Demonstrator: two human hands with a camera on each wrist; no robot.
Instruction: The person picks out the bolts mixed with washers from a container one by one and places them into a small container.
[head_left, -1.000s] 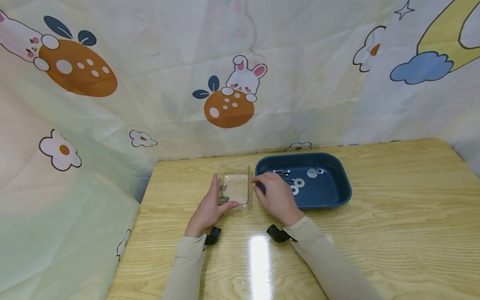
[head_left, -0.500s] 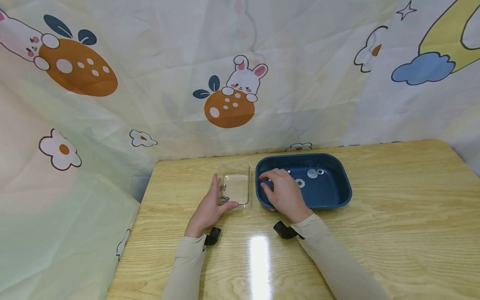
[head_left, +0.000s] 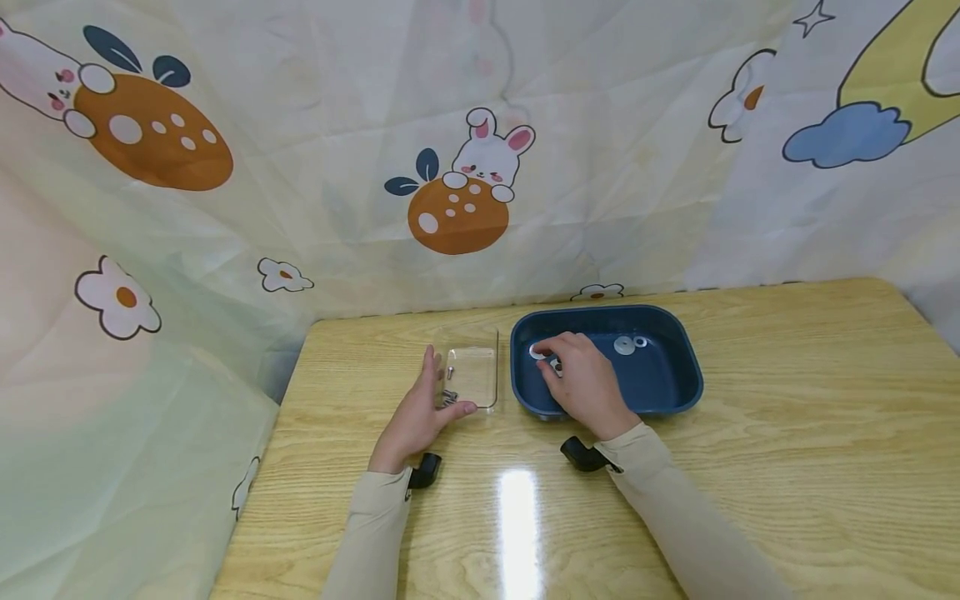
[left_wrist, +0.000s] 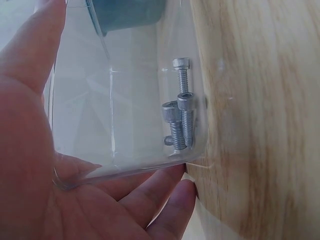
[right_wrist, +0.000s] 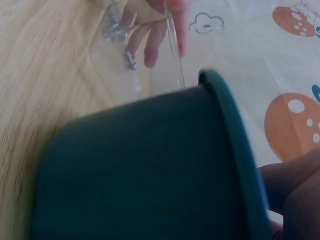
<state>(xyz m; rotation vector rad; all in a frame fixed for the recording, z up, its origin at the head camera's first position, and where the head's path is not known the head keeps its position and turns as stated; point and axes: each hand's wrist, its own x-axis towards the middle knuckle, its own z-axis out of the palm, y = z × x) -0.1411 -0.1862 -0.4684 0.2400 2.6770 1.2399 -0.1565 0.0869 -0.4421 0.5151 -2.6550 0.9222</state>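
Observation:
In the head view, my left hand [head_left: 416, 417] holds a clear plastic box [head_left: 474, 379] at its near left corner, thumb along the near wall and fingers along the left side. Several socket head screws [left_wrist: 178, 120] lie in the box, seen closest in the left wrist view. My right hand [head_left: 583, 383] reaches into the dark blue tray [head_left: 678, 358], its fingers bent and a gap between thumb and index finger. Just under those fingertips is a flat washer [head_left: 536, 352]. In the right wrist view the tray's wall hides most of that hand.
Another large washer [head_left: 624, 345] and a small washer [head_left: 641, 342] lie toward the tray's back right. Box and tray stand side by side near the back edge of the wooden table [head_left: 795, 433]. A printed cloth [head_left: 337, 167] hangs behind.
My right hand has moved right, from beside the clear box to over the tray's left part, and its thumb and index finger have spread. My left hand has stayed at the box.

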